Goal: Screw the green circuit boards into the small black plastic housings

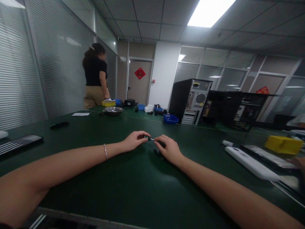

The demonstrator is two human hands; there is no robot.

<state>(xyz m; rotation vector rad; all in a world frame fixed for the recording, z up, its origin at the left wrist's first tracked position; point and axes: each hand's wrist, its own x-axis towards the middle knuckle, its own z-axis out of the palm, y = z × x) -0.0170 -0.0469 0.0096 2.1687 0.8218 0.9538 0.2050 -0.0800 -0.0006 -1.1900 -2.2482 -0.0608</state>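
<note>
Above the middle of the green table (114,194), my left hand (132,142) pinches a small green piece (146,137), which looks like a little circuit board with a dark part on it. My right hand (170,149) is closed on a thin screwdriver (152,139). Its bright metal shaft points left, and its tip meets or nearly meets the small piece. The fingers mostly cover the handle. Exact contact is too small to make out.
A computer tower (196,101) and blue bin (170,119) stand behind. Rightward are a white power bank-like case (250,163), a yellow bin (283,144) and another person's hand (299,163). Leftward lies a ridged dark panel (20,143). A person (95,73) stands beyond a metal bowl (113,110).
</note>
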